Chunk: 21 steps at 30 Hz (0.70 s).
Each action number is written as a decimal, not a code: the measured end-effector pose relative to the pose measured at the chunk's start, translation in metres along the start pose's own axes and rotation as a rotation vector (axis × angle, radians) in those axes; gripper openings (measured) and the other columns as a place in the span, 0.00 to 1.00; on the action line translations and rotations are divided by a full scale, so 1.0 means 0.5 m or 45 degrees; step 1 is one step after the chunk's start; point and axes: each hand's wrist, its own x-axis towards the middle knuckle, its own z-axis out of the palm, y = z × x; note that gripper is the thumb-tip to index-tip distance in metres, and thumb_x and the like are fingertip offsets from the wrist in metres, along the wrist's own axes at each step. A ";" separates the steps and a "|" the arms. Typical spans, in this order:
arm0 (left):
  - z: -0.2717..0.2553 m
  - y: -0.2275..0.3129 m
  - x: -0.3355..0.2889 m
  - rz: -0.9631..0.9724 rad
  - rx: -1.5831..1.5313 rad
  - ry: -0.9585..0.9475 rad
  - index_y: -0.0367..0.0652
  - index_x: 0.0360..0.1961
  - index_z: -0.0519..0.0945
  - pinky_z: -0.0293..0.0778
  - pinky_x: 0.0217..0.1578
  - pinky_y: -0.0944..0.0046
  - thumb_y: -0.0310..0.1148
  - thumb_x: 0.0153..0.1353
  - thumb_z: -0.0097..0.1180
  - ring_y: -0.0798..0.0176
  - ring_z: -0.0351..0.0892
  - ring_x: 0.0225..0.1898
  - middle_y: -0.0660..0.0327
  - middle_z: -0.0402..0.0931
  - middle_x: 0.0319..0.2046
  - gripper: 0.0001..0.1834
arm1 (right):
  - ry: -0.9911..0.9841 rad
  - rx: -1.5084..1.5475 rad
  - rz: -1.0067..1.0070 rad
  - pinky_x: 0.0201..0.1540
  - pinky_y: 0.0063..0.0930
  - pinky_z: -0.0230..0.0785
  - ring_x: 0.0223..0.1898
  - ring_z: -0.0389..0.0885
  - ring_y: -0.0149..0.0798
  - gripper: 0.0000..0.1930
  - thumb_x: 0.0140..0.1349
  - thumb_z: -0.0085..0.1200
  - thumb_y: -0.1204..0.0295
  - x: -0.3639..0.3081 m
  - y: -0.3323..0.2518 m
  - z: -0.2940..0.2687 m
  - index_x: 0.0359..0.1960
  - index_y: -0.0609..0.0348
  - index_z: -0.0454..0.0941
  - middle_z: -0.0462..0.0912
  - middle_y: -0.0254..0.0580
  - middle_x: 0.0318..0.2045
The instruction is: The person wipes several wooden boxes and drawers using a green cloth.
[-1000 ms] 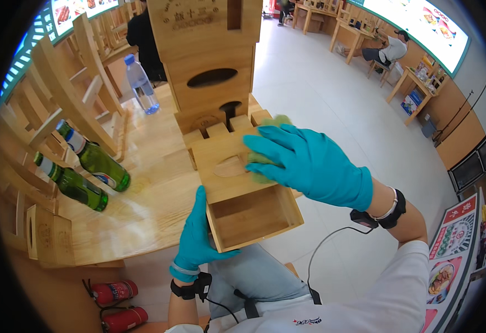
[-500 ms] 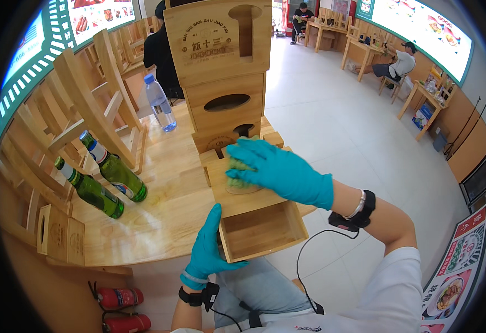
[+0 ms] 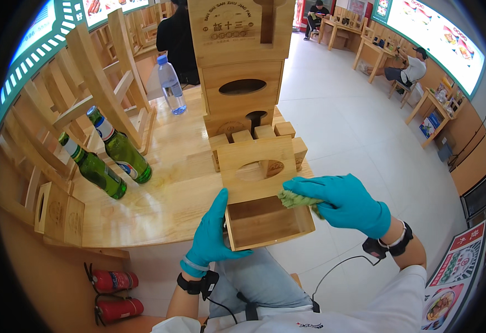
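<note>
From my station I make out dark Latin letters arched over larger Chinese characters on the tall wooden box [image 3: 234, 41] by the counter's [image 3: 171, 161] right edge, digits on the lit board [image 3: 37, 33] beyond its left edge, and Chinese characters on the red-and-white poster [image 3: 457, 269] well off its right edge.

Green cloth [image 3: 294, 200] partly behind fingers [image 3: 313, 187]

my left hand [image 3: 212, 236] on left side of the box [image 3: 237, 188] | cloth [image 3: 294, 200] in my right hand [image 3: 354, 206], other side | stacked boxes [image 3: 243, 105] behind | bottles [image 3: 125, 150] off left
</note>
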 end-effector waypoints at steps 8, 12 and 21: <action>-0.001 0.008 0.003 -0.069 -0.086 -0.015 0.39 0.77 0.49 0.64 0.69 0.49 0.51 0.32 0.84 0.41 0.60 0.72 0.45 0.56 0.73 0.75 | 0.296 0.117 -0.437 0.50 0.35 0.80 0.52 0.83 0.50 0.29 0.68 0.54 0.71 0.035 -0.035 0.045 0.71 0.43 0.66 0.74 0.45 0.64; -0.002 0.001 -0.006 -0.014 0.027 0.011 0.39 0.77 0.50 0.57 0.71 0.48 0.53 0.32 0.84 0.40 0.56 0.74 0.45 0.54 0.75 0.74 | -0.158 0.085 -0.610 0.51 0.36 0.80 0.58 0.79 0.54 0.30 0.66 0.55 0.76 0.042 -0.004 0.052 0.70 0.45 0.66 0.61 0.46 0.74; 0.003 -0.014 -0.008 -0.037 0.040 -0.005 0.40 0.77 0.51 0.58 0.71 0.49 0.55 0.33 0.83 0.39 0.56 0.74 0.44 0.55 0.74 0.74 | -0.516 -0.405 -0.939 0.40 0.38 0.84 0.48 0.83 0.52 0.21 0.63 0.56 0.71 0.153 0.033 0.167 0.60 0.48 0.75 0.70 0.49 0.63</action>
